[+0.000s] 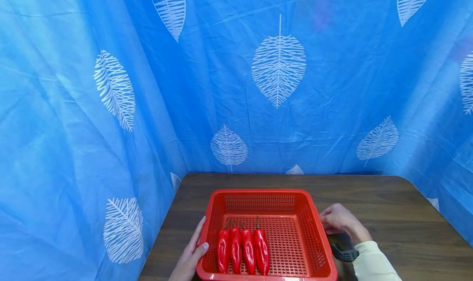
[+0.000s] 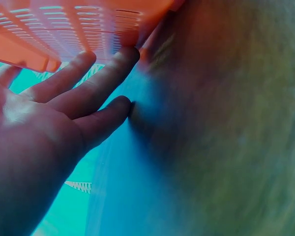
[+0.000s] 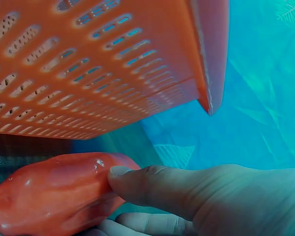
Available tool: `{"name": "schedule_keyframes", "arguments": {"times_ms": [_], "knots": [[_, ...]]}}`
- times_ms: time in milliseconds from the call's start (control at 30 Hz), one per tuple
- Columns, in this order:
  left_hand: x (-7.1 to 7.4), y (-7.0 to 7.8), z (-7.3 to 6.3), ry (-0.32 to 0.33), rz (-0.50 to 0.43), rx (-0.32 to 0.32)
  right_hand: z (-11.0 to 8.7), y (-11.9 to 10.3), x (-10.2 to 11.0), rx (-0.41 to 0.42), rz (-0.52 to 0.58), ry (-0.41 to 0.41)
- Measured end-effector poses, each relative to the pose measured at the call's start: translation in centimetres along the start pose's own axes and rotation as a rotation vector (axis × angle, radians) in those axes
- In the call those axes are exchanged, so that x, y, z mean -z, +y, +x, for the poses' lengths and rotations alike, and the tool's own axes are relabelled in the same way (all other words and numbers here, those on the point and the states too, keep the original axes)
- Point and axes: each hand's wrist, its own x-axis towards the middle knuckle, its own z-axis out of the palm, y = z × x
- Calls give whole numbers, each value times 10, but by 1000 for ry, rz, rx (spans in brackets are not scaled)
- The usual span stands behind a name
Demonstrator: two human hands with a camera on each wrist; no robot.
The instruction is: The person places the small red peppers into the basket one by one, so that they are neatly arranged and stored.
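Note:
A red slatted plastic basket (image 1: 295,194) sits on the table, with several glossy red chili peppers (image 1: 248,250) lined up side by side in its left half, green stems pointing away. My left hand (image 1: 190,252) is at the basket's left side, thumb by the rim; in the left wrist view its fingers (image 2: 88,93) stretch out, fingertips against the slotted wall. To the right of the basket, my right hand (image 1: 341,221) pinches another red chili pepper (image 3: 64,191) below the rim, thumb on top and fingers underneath. The basket's rim hides this pepper in the head view.
A dark wood-grain table (image 1: 377,207) extends behind and to the right of the basket. Blue cloth (image 1: 332,88) with white leaf prints hangs along the back and sides. A dark strap (image 1: 344,254) is around the right wrist.

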Motion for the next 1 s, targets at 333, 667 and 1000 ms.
{"name": "schedule_keyframes", "arguments": {"times_ms": [333,667,1000], "knots": [[-2,-2,-1,4,-11,23,-6,-6,-2,22,-83,9],[-1,-3,-1,-3,-7,7,-11,-2,3,8,-25,17],[-3,0,0,0,4,19,-20,20,26,-59,205,-37]]}}
